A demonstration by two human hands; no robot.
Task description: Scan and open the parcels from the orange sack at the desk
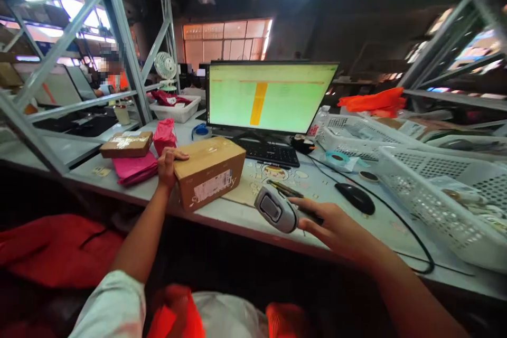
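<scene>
My left hand [169, 166] is closed on the left end of a brown cardboard box [209, 169] at the table's front edge. The box is tilted a little, and a white label [213, 185] shows on the side facing me. My right hand [325, 222] grips a grey and white barcode scanner [276, 210], its head pointing left toward the box. Part of the scanner's handle is hidden by my fingers. Just behind the scanner a few pens [283, 188] lie on the table.
A monitor [269, 97] and black keyboard [271, 153] stand behind the box. Left are pink packages [134, 168] and a smaller box [127, 144]. A black mouse [355, 198], cable and white plastic baskets [443, 206] are at right. A person [113, 76] is beyond the metal rack.
</scene>
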